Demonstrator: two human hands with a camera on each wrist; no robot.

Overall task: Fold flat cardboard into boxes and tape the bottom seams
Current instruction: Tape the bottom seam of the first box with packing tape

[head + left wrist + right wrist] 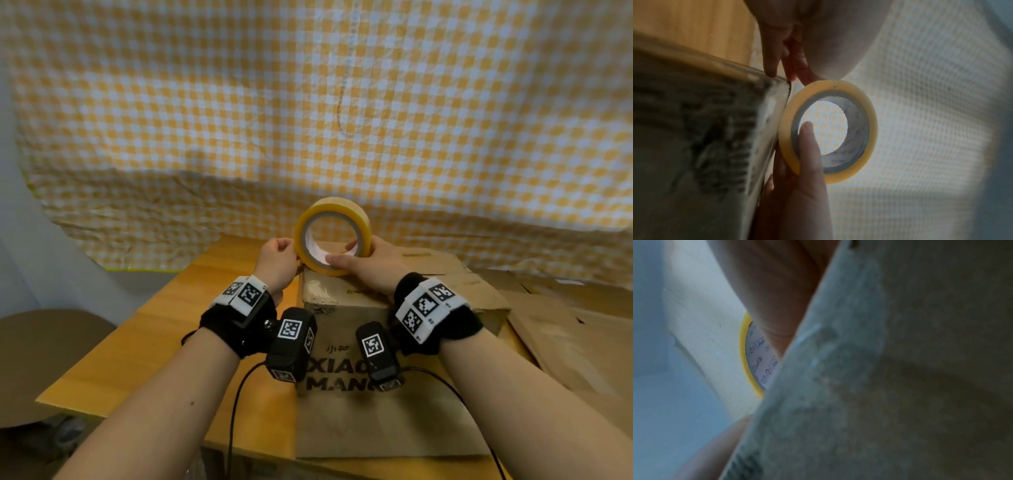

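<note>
A yellow tape roll (331,236) stands on edge on the far top edge of a brown printed cardboard box (346,404). My right hand (373,263) grips the roll, thumb through its core and fingers round the right side. My left hand (277,257) sits curled against the roll's left rim. In the left wrist view its fingertips (771,71) touch the box (694,146) at its corner, and its thumb and fingers pinch the rim of the roll (869,129). No loose tape end shows. The right wrist view shows only a sliver of the roll (756,363) behind the box wall (900,369).
The box stands on a wooden table (137,342). Several flat cardboard sheets (565,325) lie stacked to the right. A yellow checked cloth (308,102) hangs close behind. A brown rounded seat (44,342) sits low on the left. Black cables (236,411) trail from both wrists.
</note>
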